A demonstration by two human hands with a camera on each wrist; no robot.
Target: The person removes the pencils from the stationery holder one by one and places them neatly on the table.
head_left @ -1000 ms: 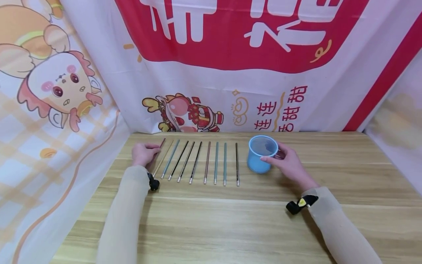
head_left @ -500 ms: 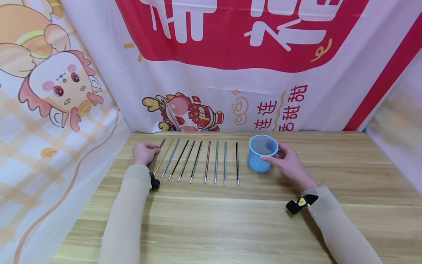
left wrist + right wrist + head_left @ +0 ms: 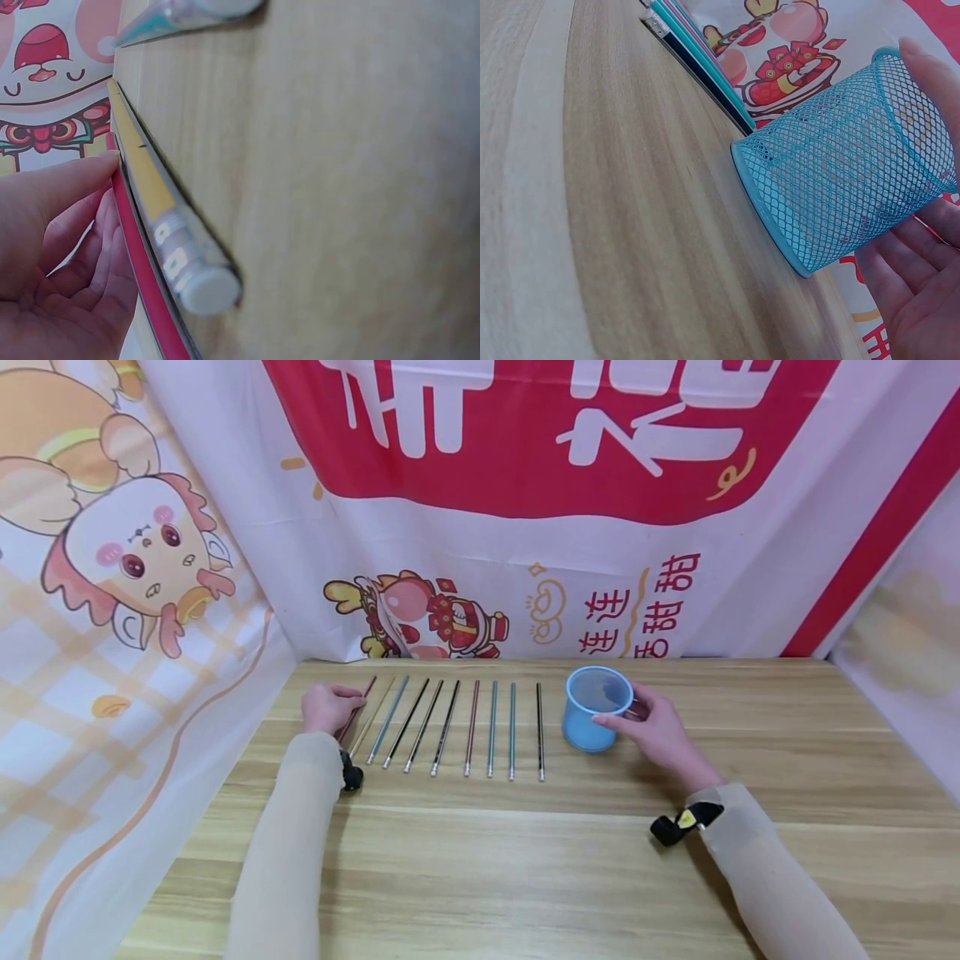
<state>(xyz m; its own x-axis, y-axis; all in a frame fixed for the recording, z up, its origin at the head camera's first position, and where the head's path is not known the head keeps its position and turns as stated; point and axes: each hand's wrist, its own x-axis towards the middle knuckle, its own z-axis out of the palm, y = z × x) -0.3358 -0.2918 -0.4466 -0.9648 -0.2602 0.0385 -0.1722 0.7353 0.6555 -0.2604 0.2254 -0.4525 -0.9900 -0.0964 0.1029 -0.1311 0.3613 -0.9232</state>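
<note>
At the left end of a row of pencils, my left hand (image 3: pixel 324 708) pinches a dark red pencil (image 3: pixel 133 240) between thumb and fingers. A yellow pencil (image 3: pixel 150 176) with a white eraser lies close beside it in the left wrist view. My right hand (image 3: pixel 660 727) grips the upper side of a light blue mesh pen holder (image 3: pixel 832 169), thumb at its rim. The holder stands on the table to the right of the row, and no pencils show inside it. Part of the red pencil is hidden by the left hand.
Several pencils lie side by side on the wooden table (image 3: pixel 480 868), among them a blue pencil (image 3: pixel 388 720), a black pencil (image 3: pixel 539 731) and a teal pencil (image 3: pixel 512 731). Printed cloth (image 3: pixel 480 552) hangs along the table's back edge and sides.
The left hand stays in nearly the same place. More of the red pencil's lower part now shows beneath its fingers. The right hand and pen holder look still.
</note>
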